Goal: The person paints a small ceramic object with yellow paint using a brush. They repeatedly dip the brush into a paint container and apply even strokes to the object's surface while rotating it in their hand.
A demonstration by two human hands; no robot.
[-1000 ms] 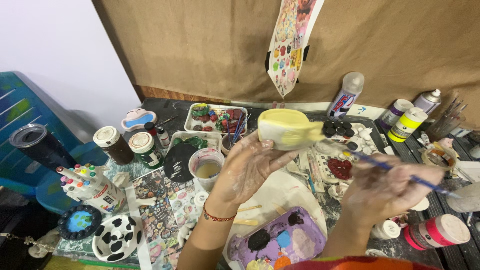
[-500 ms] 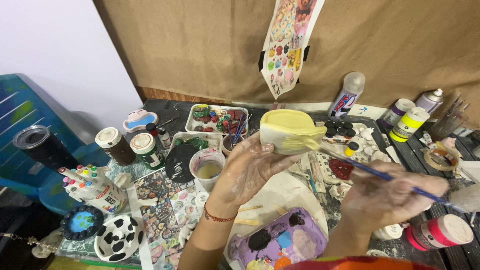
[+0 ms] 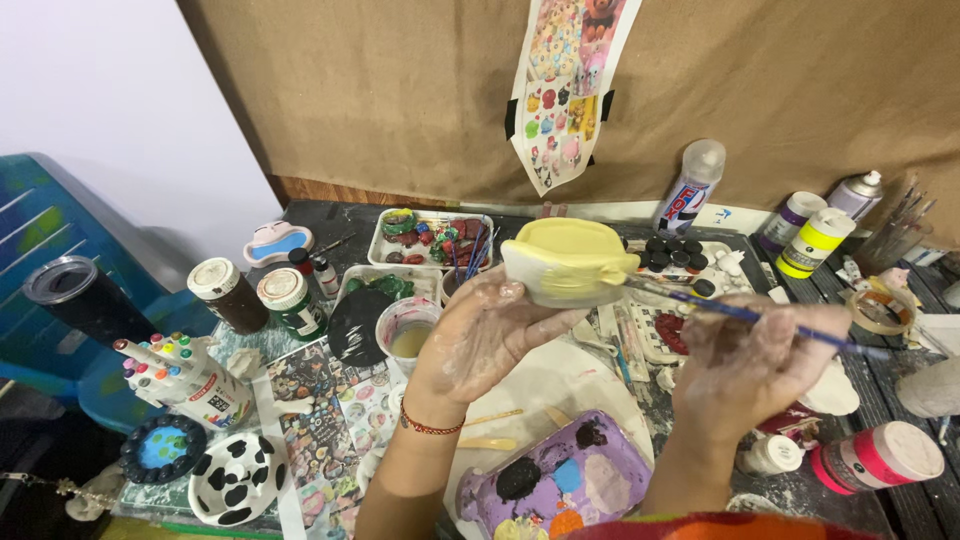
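My left hand [image 3: 485,335], smeared with pale paint, holds up a small ceramic dish [image 3: 566,260] painted pale yellow, above the middle of the table. My right hand [image 3: 752,362] grips a blue-handled paintbrush [image 3: 760,317]; its tip touches the dish's right edge. Below the hands lies a purple paint palette [image 3: 560,480] with blobs of black, blue, orange and white paint. A white cup of murky water [image 3: 408,332] stands just left of my left wrist.
Paint jars [image 3: 258,296], a marker stand [image 3: 185,375], a cow-patterned dish [image 3: 237,478] and a black tumbler [image 3: 75,297] stand at the left. Squeeze bottles [image 3: 812,238], a tape roll [image 3: 880,310] and a pink jar [image 3: 880,457] sit at the right. A picture sheet [image 3: 565,85] is taped to the brown wall.
The brush tip has moved in along the dish's right edge, and my right hand has shifted slightly. The dish stays held in about the same place.
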